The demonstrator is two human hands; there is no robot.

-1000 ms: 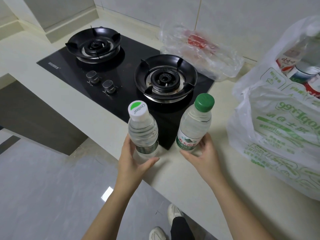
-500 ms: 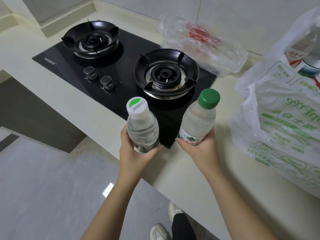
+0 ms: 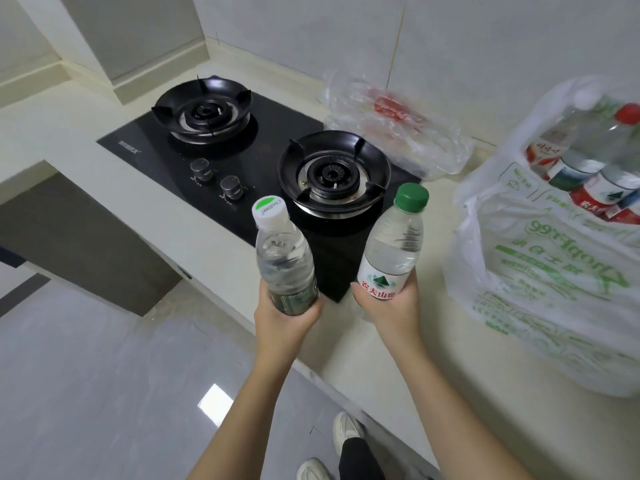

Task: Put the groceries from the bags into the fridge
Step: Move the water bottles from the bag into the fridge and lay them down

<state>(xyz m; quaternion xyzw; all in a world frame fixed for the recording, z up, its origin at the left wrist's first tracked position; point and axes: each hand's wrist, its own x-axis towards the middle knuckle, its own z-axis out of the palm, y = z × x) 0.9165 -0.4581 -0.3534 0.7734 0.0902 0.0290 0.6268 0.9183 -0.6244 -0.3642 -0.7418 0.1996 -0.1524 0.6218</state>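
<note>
The left hand (image 3: 289, 315) grips a white-capped water bottle (image 3: 284, 261) and the right hand (image 3: 389, 306) grips a green-capped water bottle (image 3: 393, 247), both raised above the surface (image 3: 363, 348), with the printed grocery bag (image 3: 540, 271) of bottles just right of the right hand.

A cream countertop (image 3: 62, 133) holds a black glass hob (image 3: 277, 133) with 2 burners and 2 knobs; pale tiled walls (image 3: 485, 46) rise behind, glossy grey floor (image 3: 86, 375) below.

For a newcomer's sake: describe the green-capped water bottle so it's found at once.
Find the black glass two-burner hob. Before its right burner, the right hand holds a clear plastic water bottle. Its solid green cap and white, red-lettered label distinguish it from the white-capped clear plastic bottle beside it.
</note>
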